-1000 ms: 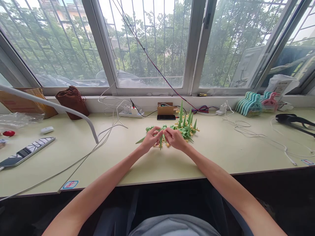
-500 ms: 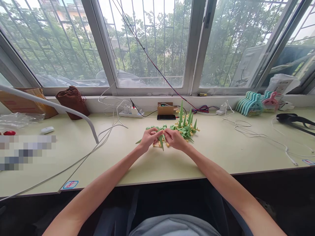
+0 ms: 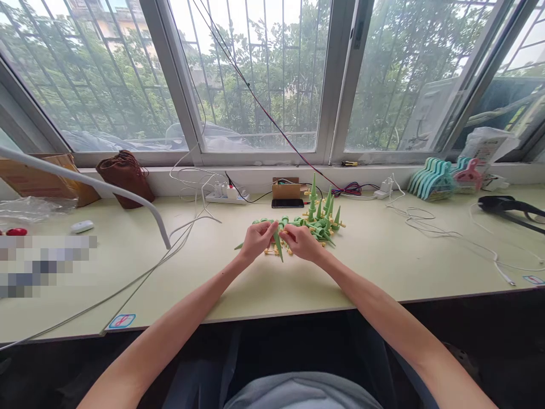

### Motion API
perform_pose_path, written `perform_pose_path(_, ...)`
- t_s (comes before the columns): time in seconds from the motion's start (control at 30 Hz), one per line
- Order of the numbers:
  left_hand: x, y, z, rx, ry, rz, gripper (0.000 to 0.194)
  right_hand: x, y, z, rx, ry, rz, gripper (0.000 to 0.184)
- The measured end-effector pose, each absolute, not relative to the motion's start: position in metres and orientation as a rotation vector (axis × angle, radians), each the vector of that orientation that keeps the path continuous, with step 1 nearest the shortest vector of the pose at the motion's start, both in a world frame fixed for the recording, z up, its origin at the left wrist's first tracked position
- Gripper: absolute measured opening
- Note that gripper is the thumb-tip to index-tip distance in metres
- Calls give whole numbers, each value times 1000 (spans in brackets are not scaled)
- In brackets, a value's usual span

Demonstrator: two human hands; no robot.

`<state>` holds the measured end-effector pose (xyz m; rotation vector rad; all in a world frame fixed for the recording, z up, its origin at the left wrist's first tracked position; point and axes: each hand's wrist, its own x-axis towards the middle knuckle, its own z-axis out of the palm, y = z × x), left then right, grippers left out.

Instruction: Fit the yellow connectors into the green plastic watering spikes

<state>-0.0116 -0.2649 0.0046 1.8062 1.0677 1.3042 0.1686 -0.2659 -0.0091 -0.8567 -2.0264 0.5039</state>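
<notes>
Both my hands meet at the middle of the pale green desk point(image 3: 383, 267). My left hand point(image 3: 256, 240) and my right hand point(image 3: 303, 241) are closed in pinches on one green pointed plastic spike point(image 3: 278, 245), whose tip hangs down between them. Just behind the hands lies a pile of green spikes and small yellow connector pieces point(image 3: 320, 222), some standing upright. A few yellow pieces lie on the desk under my fingers.
A white lamp arm point(image 3: 85, 182) and loose white cables point(image 3: 187, 227) cross the left side. A power strip point(image 3: 225, 195), small cardboard box with a black phone point(image 3: 287, 196), brown pouch point(image 3: 124, 176), teal hangers point(image 3: 432, 179) and black strap point(image 3: 506, 207) line the window sill side.
The green spike between my hands has turned from lying sideways to hanging tip-down. My hands have drawn slightly closer together and stay in the same spot.
</notes>
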Motion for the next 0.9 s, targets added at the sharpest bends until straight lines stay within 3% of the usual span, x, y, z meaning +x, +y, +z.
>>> perform_pose_path(0.6, -16, -272, 4, 1999, 922, 1357, 48, 169, -269, -3, -868, -1948, 454, 42)
perform_pose_path(0.9, -7, -273, 16, 1466, 748, 1273, 49, 168, -270, -1, -899, -1876, 400, 41)
